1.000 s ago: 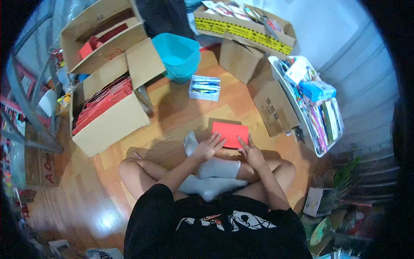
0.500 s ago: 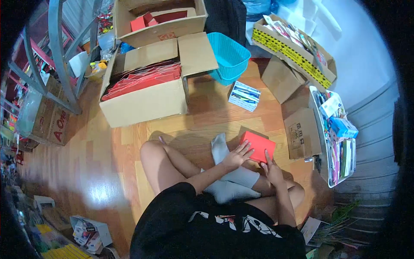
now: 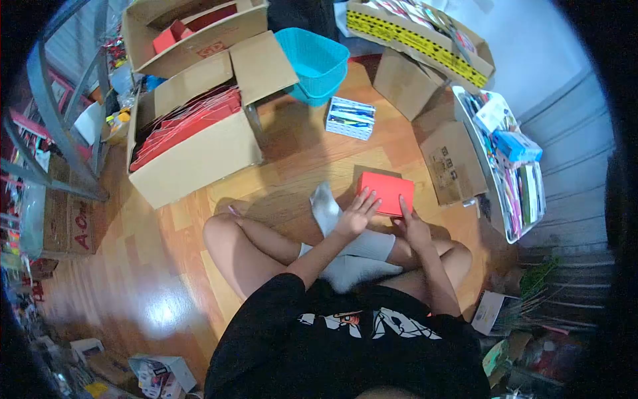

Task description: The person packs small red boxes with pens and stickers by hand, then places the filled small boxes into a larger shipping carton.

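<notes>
A small flat red box (image 3: 387, 191) is between my hands, above the floor in front of my crossed legs. My left hand (image 3: 357, 214) is at the box's lower left corner, fingers resting over its top face. At the lower right edge, my right hand (image 3: 413, 227) grips it with one digit laid on top; the other fingers are hidden underneath. The box's lid looks closed, and its underside is out of sight.
Ahead on the left stands an open cardboard box (image 3: 199, 166) full of flat red pieces, with another carton (image 3: 229, 43) behind it. A blue basket (image 3: 312, 63), a pen-filled white tray (image 3: 351, 118) and a bin of stationery (image 3: 512, 229) stand around the wooden floor (image 3: 292, 156).
The whole view has shifted and turned slightly, so the surrounding boxes sit higher and further left. Both hands keep their hold on the red box, nearly unchanged relative to it.
</notes>
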The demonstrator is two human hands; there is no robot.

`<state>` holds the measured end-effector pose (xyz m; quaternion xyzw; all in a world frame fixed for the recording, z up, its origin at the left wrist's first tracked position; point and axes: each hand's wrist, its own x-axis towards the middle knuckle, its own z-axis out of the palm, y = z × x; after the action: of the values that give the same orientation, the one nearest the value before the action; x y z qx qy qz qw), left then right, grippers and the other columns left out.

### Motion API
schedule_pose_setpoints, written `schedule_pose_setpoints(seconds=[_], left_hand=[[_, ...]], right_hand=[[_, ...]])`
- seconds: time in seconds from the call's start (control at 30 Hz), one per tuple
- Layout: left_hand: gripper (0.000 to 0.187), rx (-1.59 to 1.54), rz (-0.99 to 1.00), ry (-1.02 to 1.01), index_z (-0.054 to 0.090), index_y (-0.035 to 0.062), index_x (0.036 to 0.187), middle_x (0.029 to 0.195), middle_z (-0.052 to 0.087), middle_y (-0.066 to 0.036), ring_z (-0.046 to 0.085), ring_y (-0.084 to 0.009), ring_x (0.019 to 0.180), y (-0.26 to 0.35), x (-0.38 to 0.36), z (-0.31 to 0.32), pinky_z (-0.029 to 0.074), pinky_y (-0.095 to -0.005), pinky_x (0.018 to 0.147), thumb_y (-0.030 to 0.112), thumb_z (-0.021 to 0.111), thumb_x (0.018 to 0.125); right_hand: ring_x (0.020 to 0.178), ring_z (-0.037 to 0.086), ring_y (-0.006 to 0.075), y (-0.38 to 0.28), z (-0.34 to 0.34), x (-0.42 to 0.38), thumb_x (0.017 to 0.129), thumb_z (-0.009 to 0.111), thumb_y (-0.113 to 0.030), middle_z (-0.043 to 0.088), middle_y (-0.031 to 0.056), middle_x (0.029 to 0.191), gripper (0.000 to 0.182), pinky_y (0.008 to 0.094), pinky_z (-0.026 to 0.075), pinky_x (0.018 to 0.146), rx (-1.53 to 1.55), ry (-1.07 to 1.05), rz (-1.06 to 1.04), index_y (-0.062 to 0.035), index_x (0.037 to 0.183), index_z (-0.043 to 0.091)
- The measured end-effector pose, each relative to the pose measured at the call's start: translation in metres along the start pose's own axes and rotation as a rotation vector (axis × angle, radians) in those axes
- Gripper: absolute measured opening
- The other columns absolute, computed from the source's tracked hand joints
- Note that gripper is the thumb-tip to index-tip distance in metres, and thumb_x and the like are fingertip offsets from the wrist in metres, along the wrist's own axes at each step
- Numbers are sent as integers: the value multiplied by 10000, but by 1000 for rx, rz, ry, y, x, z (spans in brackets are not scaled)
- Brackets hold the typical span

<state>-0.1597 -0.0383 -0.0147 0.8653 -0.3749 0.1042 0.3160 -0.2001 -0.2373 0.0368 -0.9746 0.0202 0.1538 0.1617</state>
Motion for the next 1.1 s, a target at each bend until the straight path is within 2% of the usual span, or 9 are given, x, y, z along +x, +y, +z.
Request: schedule_pose_setpoints(seconds=[0.27,0.4,0.47,0.6,0.7,0.77,0.83,0.93,1.1], left_hand=[[467,-5,113,98,477,117,1181,1292,350,-141,271,-318,1231,-2,19,-68,306,-426,961,199,523,724],[94,539,-84,499,503,74,705,743,506,-91,513,-271,716,-62,120,-263,408,-397,678,150,553,728],[131,724,189,971,564,55,819,761,555,-94,535,-254,722,-105,161,-357,408,-384,677,73,562,690],[184,1142,-311,614,572,74,884,815,588,-94,560,-258,779,-248,217,-446,439,-390,658,118,532,710],[538,1135,-488,248,499,73,1032,942,591,-101,549,-260,938,-318,224,-447,447,-374,790,315,719,604],[527,1070,-589,277,525,76,1043,995,583,-129,542,-281,974,-325,237,-439,439,-379,825,294,729,609],[387,956,-843,-77,568,80,1014,980,587,-150,551,-285,962,-344,243,-442,438,-413,824,245,661,676],[188,1086,-675,115,585,66,888,814,606,-147,594,-290,807,-339,244,-447,469,-410,684,170,504,753],[155,1214,-434,412,546,78,871,711,611,-144,609,-327,686,-231,234,-486,488,-421,586,102,416,789]], right_hand=[[1109,378,432,3,0,-9,791,543,-301,308,274,1265,730,458,384,865,-26,154,-124,-267,1354,81],[1094,400,416,-1,6,-39,771,560,-267,361,268,1230,715,472,361,872,49,289,31,-172,1347,148],[1102,404,393,3,24,-46,746,586,-270,378,242,1229,738,485,345,878,35,275,82,-173,1344,163],[1123,412,323,-25,10,-35,675,651,-324,396,171,1252,828,516,302,892,-82,252,258,-183,1342,181],[1141,398,312,-26,6,-30,647,671,-365,381,165,1272,880,523,292,897,-105,153,292,-184,1348,169],[1148,400,302,-23,3,-27,655,674,-366,366,167,1285,894,524,285,906,-55,97,260,-183,1355,148],[1167,383,310,-8,14,-18,687,663,-317,353,166,1297,869,505,272,937,-16,-39,318,-172,1358,130],[1179,363,259,-3,30,-23,729,604,-87,347,194,1290,819,327,306,954,690,202,-35,-111,1361,84],[1157,391,288,-15,14,-26,738,602,-206,357,220,1273,809,380,244,989,910,92,71,-150,1362,91]])
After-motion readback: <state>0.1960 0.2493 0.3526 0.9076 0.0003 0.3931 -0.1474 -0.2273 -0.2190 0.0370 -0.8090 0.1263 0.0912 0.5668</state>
